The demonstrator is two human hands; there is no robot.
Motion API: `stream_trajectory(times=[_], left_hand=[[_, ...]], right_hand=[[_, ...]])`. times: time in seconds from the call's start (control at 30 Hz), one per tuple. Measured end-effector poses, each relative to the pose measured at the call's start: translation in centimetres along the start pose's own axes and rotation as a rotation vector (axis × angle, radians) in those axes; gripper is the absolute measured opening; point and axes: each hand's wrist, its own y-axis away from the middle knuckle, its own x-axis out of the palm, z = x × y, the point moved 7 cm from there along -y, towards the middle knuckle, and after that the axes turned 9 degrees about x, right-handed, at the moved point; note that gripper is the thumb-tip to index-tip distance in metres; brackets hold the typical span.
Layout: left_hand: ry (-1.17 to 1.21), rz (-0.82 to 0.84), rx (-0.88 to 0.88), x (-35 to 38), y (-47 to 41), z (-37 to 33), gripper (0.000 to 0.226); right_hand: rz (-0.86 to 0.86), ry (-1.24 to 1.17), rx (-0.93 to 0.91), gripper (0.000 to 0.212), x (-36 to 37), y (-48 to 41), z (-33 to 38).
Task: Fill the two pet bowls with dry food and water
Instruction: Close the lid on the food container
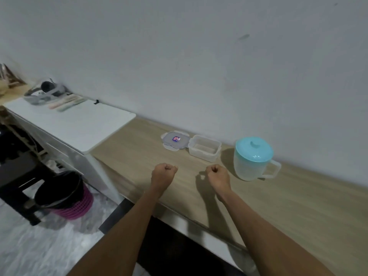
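Pale wood bench (288, 196) along a bare grey wall (199, 56). At centre frame, left grip (163, 173) and right grip (217, 174), both fisted and empty, hover below the clear container (205, 148) and teal-lidded jug (251, 158).

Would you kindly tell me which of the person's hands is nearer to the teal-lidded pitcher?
Right. The right hand, a fist, is just left of the teal-lidded pitcher; the left hand, also a fist, is farther left, beyond it.
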Motion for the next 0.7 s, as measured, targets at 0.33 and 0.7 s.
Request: stream_trajectory(times=[0.33,0.7], left_hand=[[-0.081,0.109,-0.023,-3.3,-16.5,3.9,0.036],[0.005,0.242,-0.168,0.2,-26.5,6.2,0.046]], right_hand=[[-0.074,0.031,0.014,0.032,11.8,-6.7,7.9],[-0.145,0.366,0.01,0.043,20.4,-15.8,12.4]])
